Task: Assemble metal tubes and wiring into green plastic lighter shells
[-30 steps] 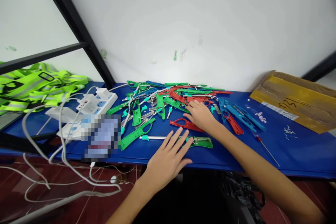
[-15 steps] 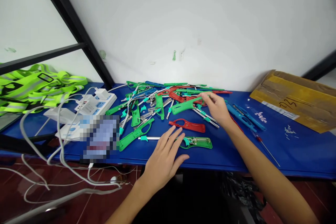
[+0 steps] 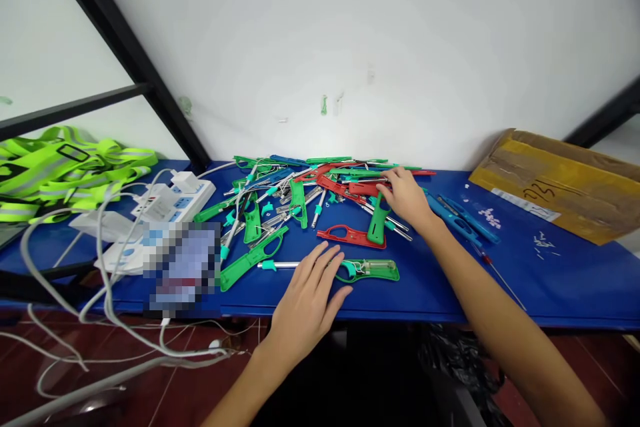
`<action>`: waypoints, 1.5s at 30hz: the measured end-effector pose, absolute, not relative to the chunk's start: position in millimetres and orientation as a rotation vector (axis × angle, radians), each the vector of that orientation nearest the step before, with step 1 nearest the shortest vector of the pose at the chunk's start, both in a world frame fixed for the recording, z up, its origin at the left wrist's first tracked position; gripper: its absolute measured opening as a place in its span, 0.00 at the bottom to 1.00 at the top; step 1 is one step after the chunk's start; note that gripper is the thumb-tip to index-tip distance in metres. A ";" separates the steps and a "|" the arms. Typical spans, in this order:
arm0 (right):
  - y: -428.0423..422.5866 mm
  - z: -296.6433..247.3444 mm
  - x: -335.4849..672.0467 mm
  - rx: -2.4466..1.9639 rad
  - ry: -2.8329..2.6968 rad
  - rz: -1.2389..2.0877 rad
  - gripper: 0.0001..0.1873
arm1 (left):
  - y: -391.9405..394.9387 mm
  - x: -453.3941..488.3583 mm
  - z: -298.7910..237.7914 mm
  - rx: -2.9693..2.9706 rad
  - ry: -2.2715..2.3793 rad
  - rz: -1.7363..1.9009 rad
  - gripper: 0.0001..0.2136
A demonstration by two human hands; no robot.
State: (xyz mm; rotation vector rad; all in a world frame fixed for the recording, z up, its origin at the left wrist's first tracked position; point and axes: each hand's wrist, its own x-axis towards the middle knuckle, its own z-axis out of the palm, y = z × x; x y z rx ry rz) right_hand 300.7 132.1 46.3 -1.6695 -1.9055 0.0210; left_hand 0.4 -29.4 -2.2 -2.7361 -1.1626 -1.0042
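My left hand [image 3: 305, 307] lies flat with its fingers outstretched over the metal tube of an opened green lighter [image 3: 383, 269], a long-necked gas lighter whose inner parts and wires show. My right hand [image 3: 407, 197] pinches one end of a green lighter casing half [image 3: 378, 223], which points down toward me. Part of that casing overlaps a red lighter casing half [image 3: 345, 235] on the table; whether they touch I cannot tell. Beyond both hands spreads a tangled heap of casings, metal tubes and teal pieces, including another green casing half [image 3: 253, 259].
On the blue table [image 3: 575, 290], blue lighters [image 3: 460, 219], a thin screwdriver [image 3: 505, 283], pink bits and small screws lie at right. A taped cardboard box [image 3: 560, 187] stands behind them. Leftward are a power strip [image 3: 195, 197] with cables, a blurred phone [image 3: 185, 267] and neon straps [image 3: 75, 163].
My right hand has swung the green casing half from lying sideways to pointing down toward me, over the red casing. My left hand stays on the opened lighter. The view has shifted slightly.
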 end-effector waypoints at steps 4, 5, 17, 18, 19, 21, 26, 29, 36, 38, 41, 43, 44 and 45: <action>166.2 48.5 286.5 -1.682 -2.099 -0.065 0.16 | -29.9 0.4 -1.0 -2.731 -1.164 -1.007 0.23; 174.0 49.5 283.8 -1.689 -2.129 -0.072 0.17 | -29.9 0.2 -0.9 -2.726 -1.160 -1.007 0.23; 140.3 80.1 312.4 -1.452 -1.987 0.186 0.22 | -30.1 -1.6 -1.1 -2.771 -1.161 -1.058 0.23; 126.3 83.5 313.7 -1.411 -1.962 0.235 0.23 | -30.3 -2.0 -0.7 -2.783 -1.175 -1.078 0.24; 110.9 86.3 313.9 -1.371 -1.946 0.289 0.24 | -30.5 -2.6 -0.3 -2.792 -1.194 -1.106 0.24; 77.8 89.3 311.5 -1.314 -1.928 0.385 0.24 | -30.8 -4.4 0.1 -2.792 -1.254 -1.184 0.26; 0.8 81.3 287.1 -1.302 -1.763 0.432 0.20 | -34.5 -4.2 2.2 -2.704 -1.288 -1.445 0.31; -36.0 73.9 259.8 -1.300 -1.710 0.151 0.14 | -39.5 10.7 10.6 -2.681 -1.149 -1.542 0.32; -84.5 74.5 221.1 -1.077 -1.927 -0.004 0.08 | -38.9 51.9 20.7 -2.823 -0.991 -1.743 0.24; -83.5 74.3 232.1 -1.048 -1.962 0.097 0.18 | -37.1 49.8 20.9 -2.809 -0.988 -1.823 0.22; -72.2 68.0 256.4 -1.109 -1.952 0.291 0.33 | -37.3 44.0 31.2 -2.878 -0.975 -1.831 0.21; -62.1 60.2 268.4 -1.113 -2.022 0.463 0.33 | -38.7 44.8 44.3 -2.877 -0.973 -1.767 0.22; -57.4 55.9 271.8 -1.081 -2.054 0.557 0.31 | -39.4 47.2 51.3 -2.861 -0.960 -1.746 0.23; -53.5 51.9 273.4 -1.040 -2.065 0.634 0.30 | -39.9 50.7 57.8 -2.861 -0.976 -1.722 0.21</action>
